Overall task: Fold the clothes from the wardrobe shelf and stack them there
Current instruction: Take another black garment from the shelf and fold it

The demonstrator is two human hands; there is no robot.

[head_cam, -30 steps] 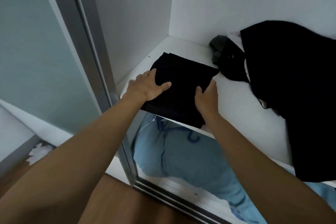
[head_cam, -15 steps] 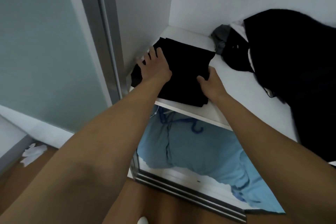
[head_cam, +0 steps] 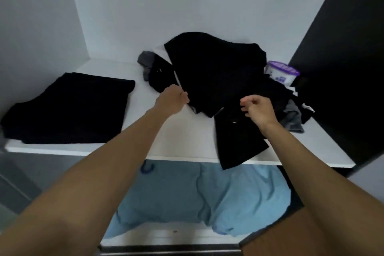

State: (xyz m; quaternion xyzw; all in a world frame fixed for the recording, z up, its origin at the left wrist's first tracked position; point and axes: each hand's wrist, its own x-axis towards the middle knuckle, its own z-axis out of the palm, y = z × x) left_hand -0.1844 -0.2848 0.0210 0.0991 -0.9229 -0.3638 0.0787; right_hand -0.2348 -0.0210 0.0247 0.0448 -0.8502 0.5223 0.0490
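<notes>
A folded black garment (head_cam: 68, 108) lies flat at the left end of the white wardrobe shelf (head_cam: 182, 143). A loose pile of black clothes (head_cam: 216, 68) fills the shelf's middle and right, with one black piece hanging over the front edge. My left hand (head_cam: 172, 100) is at the pile's left edge, its curled fingers pinching the top black garment there. Just above the pile's front part hovers my right hand (head_cam: 257, 110), fingers loosely curled with nothing in them.
A white tub with a purple lid (head_cam: 282, 72) stands behind the pile at the right. Grey cloth (head_cam: 295, 118) pokes out of the pile's right side. Light blue fabric (head_cam: 207, 193) and a blue hanger hook (head_cam: 147, 168) lie below the shelf. A dark panel (head_cam: 342, 68) bounds the right.
Both hands left the folded black garment at the shelf's left end and moved right to the loose pile. The view swung right with them.
</notes>
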